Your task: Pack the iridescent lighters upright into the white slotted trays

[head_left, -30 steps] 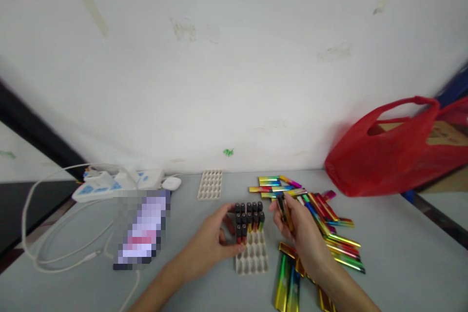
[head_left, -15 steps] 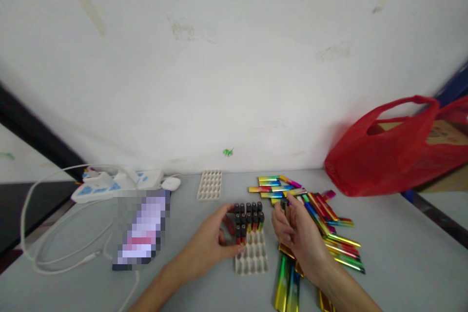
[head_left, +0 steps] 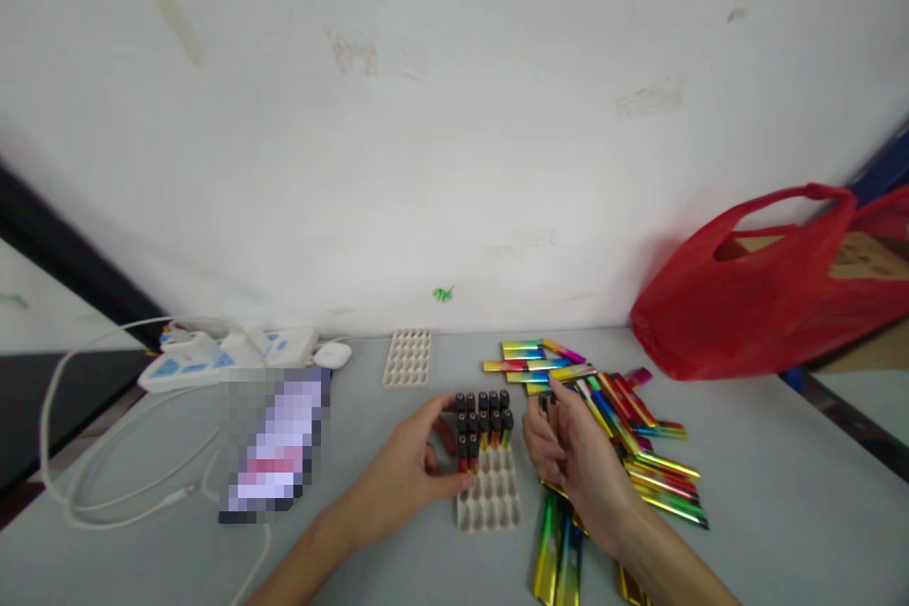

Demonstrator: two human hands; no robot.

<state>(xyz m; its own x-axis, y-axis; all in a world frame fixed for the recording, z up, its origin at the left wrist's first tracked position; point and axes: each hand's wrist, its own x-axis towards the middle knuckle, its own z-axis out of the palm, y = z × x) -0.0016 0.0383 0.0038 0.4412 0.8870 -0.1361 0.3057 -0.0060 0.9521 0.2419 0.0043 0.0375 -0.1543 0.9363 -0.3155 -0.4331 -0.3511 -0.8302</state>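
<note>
Twelve black-topped upright sticks stand in a beige pocketed tray, the left hand spread-fingered at its left, the right hand pinching dark-ended pieces rightward.

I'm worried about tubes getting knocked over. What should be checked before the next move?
1. Left hand at the left side of the nearer tray: ok.
2. Black-topped tubes upright in that tray: ok.
3. Cells without tubes visible in its near rows: ok.
4. Right hand gripping a black-topped piece: ok.
5. Number of pieces in that grip: cannot tell, fingers hide them.
6. Farther tray apart from both hands: ok.
</note>
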